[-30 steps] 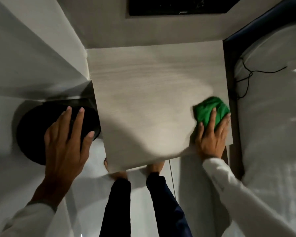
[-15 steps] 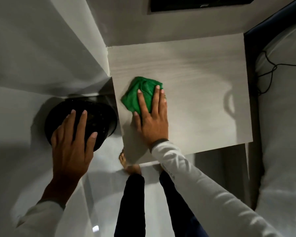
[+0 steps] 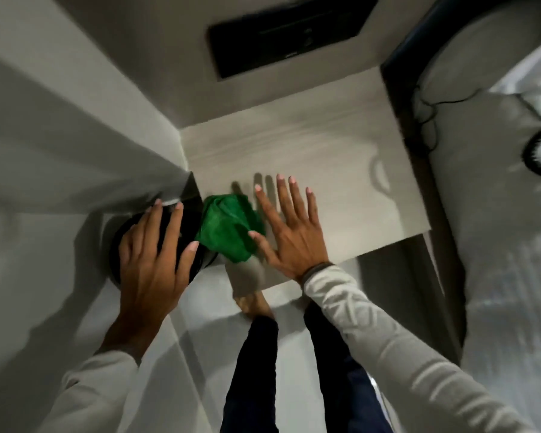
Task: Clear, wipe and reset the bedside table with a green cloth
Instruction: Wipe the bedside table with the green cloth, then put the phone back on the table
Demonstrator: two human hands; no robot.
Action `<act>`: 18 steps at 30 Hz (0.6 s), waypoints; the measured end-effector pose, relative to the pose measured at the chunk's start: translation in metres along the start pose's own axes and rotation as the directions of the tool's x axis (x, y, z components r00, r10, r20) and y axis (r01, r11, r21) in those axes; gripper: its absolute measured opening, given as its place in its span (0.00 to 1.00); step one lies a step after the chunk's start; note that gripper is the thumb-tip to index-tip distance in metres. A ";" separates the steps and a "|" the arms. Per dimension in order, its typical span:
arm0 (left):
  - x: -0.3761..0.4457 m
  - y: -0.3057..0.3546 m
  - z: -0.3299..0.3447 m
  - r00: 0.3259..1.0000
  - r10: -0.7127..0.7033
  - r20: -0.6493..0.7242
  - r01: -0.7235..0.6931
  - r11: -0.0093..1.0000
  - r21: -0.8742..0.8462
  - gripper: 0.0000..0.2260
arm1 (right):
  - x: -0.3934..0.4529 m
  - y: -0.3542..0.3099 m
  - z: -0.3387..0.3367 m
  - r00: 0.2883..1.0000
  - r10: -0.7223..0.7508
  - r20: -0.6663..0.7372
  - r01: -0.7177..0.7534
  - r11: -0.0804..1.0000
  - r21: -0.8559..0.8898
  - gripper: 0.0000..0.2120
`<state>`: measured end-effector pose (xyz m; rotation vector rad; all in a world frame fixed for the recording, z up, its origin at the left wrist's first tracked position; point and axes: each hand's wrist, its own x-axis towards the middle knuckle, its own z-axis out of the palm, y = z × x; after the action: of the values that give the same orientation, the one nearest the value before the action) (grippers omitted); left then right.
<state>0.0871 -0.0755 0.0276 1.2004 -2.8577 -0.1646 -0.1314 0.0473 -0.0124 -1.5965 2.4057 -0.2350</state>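
- Bedside table (image 3: 341, 170): square top in pale grey wood-grain laminate, set in a corner between a light wall on the left and a bed on the right; surface bare apart from the cloth and hand shadows.
- Green cloth (image 3: 228, 228): crumpled bright green microfibre, lying at the table's left edge, its lower part overhanging the near left corner.
- Right hand (image 3: 289, 232): flat, palm down, fingers fully spread over the tabletop; thumb tip touches the cloth's right side; nothing gripped. Sleeve pale grey with a dark cuff.
- Left hand (image 3: 152, 260): open, fingers extended and slightly spread, palm down above the black round object; whether it rests on it cannot be told; nothing clasped.
- Black round object (image 3: 197, 226): dark, circular, low, standing on the floor just left of the table; largely hidden by the left hand.
- Black wall panel (image 3: 281, 32): dark rectangular panel on the wall behind the table.
- Bed (image 3: 512, 245): white bedding along the right, dark frame edge beside the table; a thin black cable (image 3: 431, 120) trails over it.
- Person's legs (image 3: 256, 370): dark trousers, one bare foot visible below the table's front edge on a pale glossy floor.
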 end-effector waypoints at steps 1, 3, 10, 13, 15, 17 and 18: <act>0.012 0.012 -0.010 0.999 0.045 0.020 -0.045 0.999 -0.008 0.26 | 0.002 0.016 -0.020 0.999 0.037 -0.040 -0.038 0.999 -0.025 0.35; 0.036 0.036 -0.027 0.988 0.141 0.060 -0.139 0.990 -0.037 0.27 | 0.004 0.045 -0.058 0.987 0.114 -0.113 -0.120 0.992 -0.043 0.36; 0.151 0.214 -0.084 0.856 0.499 -0.136 -0.514 0.850 -0.117 0.26 | -0.040 0.181 -0.206 0.714 0.524 -0.465 -0.568 0.821 0.053 0.34; 0.187 0.309 -0.102 0.761 0.609 -0.224 -0.648 0.730 -0.218 0.27 | -0.077 0.237 -0.236 0.532 0.645 -0.548 -0.701 0.699 0.142 0.34; 0.200 0.375 -0.106 0.681 0.693 -0.238 -0.729 0.611 -0.308 0.27 | -0.103 0.272 -0.243 0.397 0.727 -0.561 -0.761 0.602 0.243 0.35; 0.205 0.439 -0.100 0.625 0.752 -0.207 -0.749 0.504 -0.431 0.27 | -0.127 0.300 -0.239 0.275 0.813 -0.512 -0.765 0.508 0.395 0.36; 0.205 0.471 -0.092 0.620 0.767 -0.167 -0.721 0.473 -0.506 0.27 | -0.136 0.313 -0.234 0.220 0.855 -0.469 -0.748 0.457 0.481 0.37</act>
<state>-0.3839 0.0985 0.1706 -0.2217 -2.7768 -0.8999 -0.4248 0.2943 0.1435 0.1263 3.2516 -0.8641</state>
